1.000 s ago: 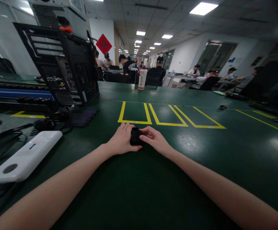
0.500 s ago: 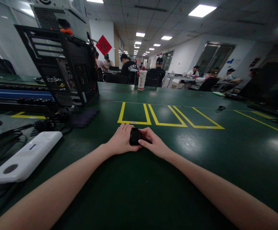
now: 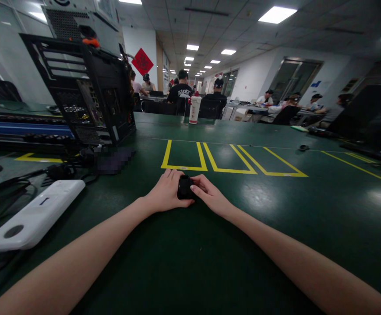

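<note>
A small black boxy object [image 3: 184,188], its exact kind too dark to make out, is held low over or on the green table [image 3: 190,253]. My left hand [image 3: 168,190] is wrapped round its left side, the thumb along the near lower edge. From the right, my right hand [image 3: 209,193] grips the object's side with its thumb and fingertips. Just beyond both hands lies a yellow tape outline [image 3: 184,168] on the tabletop. The undersides of the fingers and the far face of the object are hidden.
To the left stands an opened black computer case [image 3: 101,96], with a white power strip [image 3: 36,216] and black cables [image 3: 6,197] nearer me. A white cup [image 3: 195,108] stands at the far edge. A small dark ring-shaped thing [image 3: 304,148] lies at right.
My right thumb has moved slightly up on the black object. My left hand stays in place. In the background, a seated person has shifted to a more upright pose.
</note>
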`<state>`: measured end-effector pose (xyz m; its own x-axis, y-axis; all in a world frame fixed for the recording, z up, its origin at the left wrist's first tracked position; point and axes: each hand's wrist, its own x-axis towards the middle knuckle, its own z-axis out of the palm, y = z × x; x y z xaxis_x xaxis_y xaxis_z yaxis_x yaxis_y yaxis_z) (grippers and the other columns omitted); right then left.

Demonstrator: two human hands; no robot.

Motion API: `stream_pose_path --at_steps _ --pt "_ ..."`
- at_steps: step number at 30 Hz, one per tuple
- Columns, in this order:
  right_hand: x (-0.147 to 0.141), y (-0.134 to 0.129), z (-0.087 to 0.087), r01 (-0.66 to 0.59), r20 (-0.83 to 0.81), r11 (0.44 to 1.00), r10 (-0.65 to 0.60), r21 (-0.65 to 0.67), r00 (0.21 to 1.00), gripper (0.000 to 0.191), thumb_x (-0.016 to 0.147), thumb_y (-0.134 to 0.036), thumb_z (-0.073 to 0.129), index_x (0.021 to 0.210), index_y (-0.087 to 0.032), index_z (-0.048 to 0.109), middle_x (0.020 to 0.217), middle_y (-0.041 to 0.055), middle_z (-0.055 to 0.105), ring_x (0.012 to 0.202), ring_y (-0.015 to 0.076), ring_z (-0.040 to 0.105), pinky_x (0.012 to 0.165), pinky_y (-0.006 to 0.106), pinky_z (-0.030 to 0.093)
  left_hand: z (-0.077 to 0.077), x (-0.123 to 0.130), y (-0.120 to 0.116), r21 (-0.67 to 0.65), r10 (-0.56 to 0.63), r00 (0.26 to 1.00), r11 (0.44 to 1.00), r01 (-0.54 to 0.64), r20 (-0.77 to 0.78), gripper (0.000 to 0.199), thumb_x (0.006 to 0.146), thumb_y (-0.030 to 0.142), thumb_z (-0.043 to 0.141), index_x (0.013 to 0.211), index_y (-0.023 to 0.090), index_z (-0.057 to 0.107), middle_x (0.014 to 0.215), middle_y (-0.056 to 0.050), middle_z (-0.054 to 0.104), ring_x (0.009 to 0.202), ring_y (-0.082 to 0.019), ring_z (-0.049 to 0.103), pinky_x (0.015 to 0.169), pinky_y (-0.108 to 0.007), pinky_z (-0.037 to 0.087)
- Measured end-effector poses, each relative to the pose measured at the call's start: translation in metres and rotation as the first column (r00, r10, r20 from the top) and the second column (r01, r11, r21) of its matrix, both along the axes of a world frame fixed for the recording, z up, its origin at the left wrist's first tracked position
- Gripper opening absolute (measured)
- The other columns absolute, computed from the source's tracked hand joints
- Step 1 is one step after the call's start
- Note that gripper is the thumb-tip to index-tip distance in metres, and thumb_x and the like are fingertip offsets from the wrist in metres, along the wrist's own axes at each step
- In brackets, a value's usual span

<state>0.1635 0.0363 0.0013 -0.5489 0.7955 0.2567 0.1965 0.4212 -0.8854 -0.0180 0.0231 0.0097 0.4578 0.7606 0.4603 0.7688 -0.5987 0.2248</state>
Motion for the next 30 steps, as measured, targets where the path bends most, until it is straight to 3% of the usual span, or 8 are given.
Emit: stream_pose_path --at_steps 12,18,24,30 --pt "0.001 -0.01 0.012 0.028 0.093 0.983 -0.046 0.182 0.995 0.019 0.082 -0.027 0.047 0.101 -0.024 0.046 0.098 0.0021 0.055 0.094 0.0181 0.052 0.084 0.038 0.041 -0.002 -0.002 0.0 0.008 0.001 1.0 1.0 -0.001 -0.002 0.063 0.061 0.054 0.06 0.106 0.015 0.041 0.099 -0.009 0.048 0.09 -0.026 0.045 0.077 -0.04 0.041" --pt "-0.002 -0.006 0.007 0.053 0.084 0.986 -0.066 0.155 0.994 0.016 0.086 -0.033 0.039 0.098 -0.024 0.046 0.091 0.0013 0.055 0.087 0.0165 0.055 0.078 0.035 0.043 -0.001 -0.002 -0.001 0.018 -0.002 1.0 1.0 0.002 -0.017 0.064 0.062 0.054 0.06 0.107 0.014 0.041 0.098 -0.01 0.048 0.09 -0.025 0.044 0.078 -0.039 0.04" --pt "-0.002 -0.001 0.003 0.04 0.078 0.995 -0.047 0.086 0.996 0.025 0.086 -0.034 0.041 0.107 -0.023 0.043 0.099 0.0042 0.055 0.093 0.0185 0.053 0.083 0.037 0.041 -0.001 -0.001 0.0 0.01 0.001 1.0 1.0 -0.001 -0.004 0.063 0.061 0.054 0.06 0.107 0.015 0.041 0.099 -0.009 0.048 0.091 -0.026 0.044 0.078 -0.04 0.04" --pt "0.003 -0.002 0.006 -0.011 0.154 0.992 -0.009 0.128 0.988 0.024 0.085 -0.031 0.041 0.107 -0.022 0.045 0.101 0.0049 0.054 0.095 0.019 0.051 0.085 0.038 0.041 -0.001 -0.001 0.0 0.013 -0.01 1.0 1.0 0.01 -0.008 0.061 0.062 0.053 0.06 0.105 0.014 0.041 0.097 -0.01 0.047 0.09 -0.025 0.044 0.078 -0.039 0.04"
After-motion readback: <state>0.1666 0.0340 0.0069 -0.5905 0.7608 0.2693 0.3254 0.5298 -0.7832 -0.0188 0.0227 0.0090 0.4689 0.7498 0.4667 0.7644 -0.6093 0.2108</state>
